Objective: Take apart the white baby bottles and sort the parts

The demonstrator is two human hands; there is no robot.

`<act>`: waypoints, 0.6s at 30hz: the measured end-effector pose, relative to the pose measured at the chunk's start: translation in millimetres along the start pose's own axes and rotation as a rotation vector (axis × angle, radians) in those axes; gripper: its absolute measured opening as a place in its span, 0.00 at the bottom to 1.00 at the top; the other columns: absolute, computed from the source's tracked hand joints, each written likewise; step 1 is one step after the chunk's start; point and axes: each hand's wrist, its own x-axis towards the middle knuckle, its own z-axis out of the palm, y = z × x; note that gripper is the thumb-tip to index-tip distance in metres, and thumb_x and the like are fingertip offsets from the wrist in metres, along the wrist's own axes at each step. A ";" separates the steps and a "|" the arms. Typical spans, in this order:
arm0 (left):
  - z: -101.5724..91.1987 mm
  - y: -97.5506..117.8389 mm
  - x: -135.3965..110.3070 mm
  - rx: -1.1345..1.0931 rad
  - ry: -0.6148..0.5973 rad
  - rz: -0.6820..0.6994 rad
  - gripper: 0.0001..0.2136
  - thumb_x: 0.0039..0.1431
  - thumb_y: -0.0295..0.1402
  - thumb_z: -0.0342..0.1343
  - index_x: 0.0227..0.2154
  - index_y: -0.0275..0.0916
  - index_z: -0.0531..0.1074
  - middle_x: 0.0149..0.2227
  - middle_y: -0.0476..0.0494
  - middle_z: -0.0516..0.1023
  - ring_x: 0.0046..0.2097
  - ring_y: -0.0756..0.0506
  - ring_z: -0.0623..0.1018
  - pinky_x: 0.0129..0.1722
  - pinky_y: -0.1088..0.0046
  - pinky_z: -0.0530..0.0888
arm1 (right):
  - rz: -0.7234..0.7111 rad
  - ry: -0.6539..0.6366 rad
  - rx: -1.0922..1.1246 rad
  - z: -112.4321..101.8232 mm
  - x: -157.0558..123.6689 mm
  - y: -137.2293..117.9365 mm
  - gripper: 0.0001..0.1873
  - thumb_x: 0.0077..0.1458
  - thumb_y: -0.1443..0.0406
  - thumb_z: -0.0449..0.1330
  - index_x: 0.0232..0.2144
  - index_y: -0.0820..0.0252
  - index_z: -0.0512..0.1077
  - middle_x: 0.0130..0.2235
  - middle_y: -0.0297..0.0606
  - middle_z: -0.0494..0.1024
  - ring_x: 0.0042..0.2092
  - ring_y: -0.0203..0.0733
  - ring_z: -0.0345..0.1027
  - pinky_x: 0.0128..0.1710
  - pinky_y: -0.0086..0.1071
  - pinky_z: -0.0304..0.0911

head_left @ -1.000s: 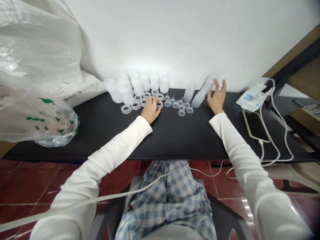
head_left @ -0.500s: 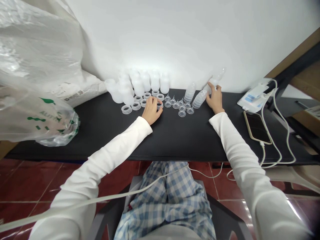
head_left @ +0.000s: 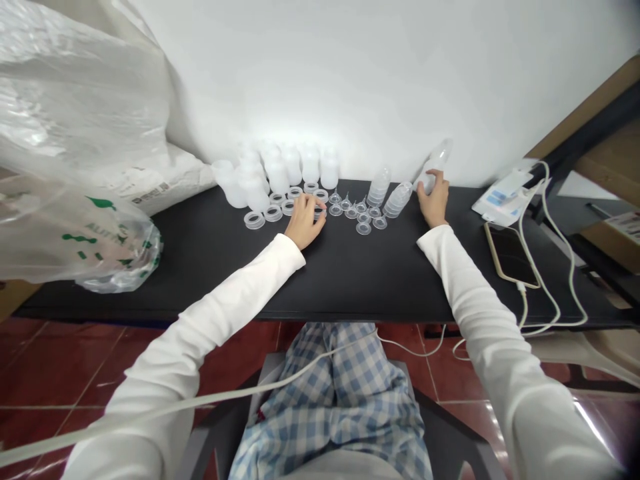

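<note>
My left hand (head_left: pixel 305 222) rests on the black table with its fingers curled at a translucent ring (head_left: pixel 320 212), partly hidden by them. More screw rings (head_left: pixel 255 220) lie around and behind it. My right hand (head_left: pixel 434 200) has thumb and fingers around the lower part of a tilted stack of clear domed caps (head_left: pixel 439 157) near the wall. Left of it stand two more stacks of clear caps, one upright (head_left: pixel 379 186) and one leaning (head_left: pixel 399 199). Several clear bottle nipples (head_left: pixel 363 228) lie between my hands.
White bottles (head_left: pixel 276 170) stand in a cluster against the wall. A large plastic bag (head_left: pixel 105 233) lies at the left. At the right are a phone (head_left: pixel 513 255) on a cable and a white-blue packet (head_left: pixel 505 193). A white cable (head_left: pixel 280 381) crosses over my lap.
The tilted stack of caps at my right hand has shifted slightly, and my right fingers have changed position around it. My left hand has stayed at the ring.
</note>
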 end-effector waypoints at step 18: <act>-9.3 20.8 -0.6 -0.117 -0.055 0.128 0.13 0.66 0.29 0.53 0.52 0.41 0.65 0.52 0.35 0.71 0.54 0.39 0.74 0.58 0.53 0.73 | -0.287 0.281 0.038 -24.4 -28.0 -96.4 0.38 0.68 0.48 0.48 0.72 0.60 0.50 0.67 0.61 0.56 0.71 0.70 0.50 0.58 0.63 0.65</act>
